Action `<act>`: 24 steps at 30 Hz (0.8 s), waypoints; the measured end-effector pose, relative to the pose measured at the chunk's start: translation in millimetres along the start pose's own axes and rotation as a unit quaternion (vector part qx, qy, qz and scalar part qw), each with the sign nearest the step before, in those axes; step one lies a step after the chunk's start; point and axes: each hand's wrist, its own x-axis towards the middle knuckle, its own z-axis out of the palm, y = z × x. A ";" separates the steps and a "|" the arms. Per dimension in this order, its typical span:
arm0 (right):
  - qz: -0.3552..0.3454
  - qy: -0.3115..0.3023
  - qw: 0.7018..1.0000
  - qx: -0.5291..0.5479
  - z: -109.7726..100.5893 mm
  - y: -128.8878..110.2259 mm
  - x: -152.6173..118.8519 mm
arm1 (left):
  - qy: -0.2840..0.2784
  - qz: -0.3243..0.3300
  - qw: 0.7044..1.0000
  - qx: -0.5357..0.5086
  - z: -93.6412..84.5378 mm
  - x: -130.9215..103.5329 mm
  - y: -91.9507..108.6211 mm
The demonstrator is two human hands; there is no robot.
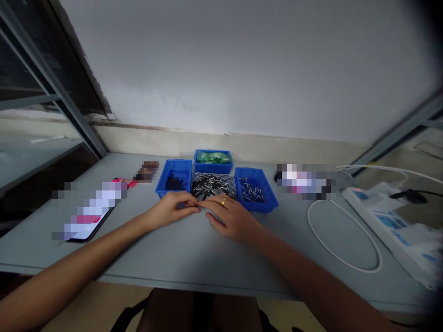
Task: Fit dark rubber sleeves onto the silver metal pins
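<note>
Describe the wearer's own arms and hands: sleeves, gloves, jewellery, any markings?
Both forearms are bare up to the frame edge, with no sleeves in view. No gloves on the left hand or the right hand. The right hand wears a thin gold-coloured ring on one finger. No watch, wristband, cable or other marking shows on either arm.

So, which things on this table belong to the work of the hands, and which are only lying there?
In use:
- left hand and right hand, fingertips meeting
- pile of metal pins
- blue bins

Lying about:
- phone
- white cable
- power strip
</note>
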 end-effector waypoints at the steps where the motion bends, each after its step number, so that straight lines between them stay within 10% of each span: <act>1: -0.007 -0.002 1.000 -0.002 0.3 0.1 0.1 | 0.002 0.001 1.000 0.000 0.6 0.0 -0.5; 24: -0.071 -0.019 0.997 -0.029 1.9 -0.9 3.1 | -0.065 -0.057 0.988 -0.131 10.7 -1.5 7.4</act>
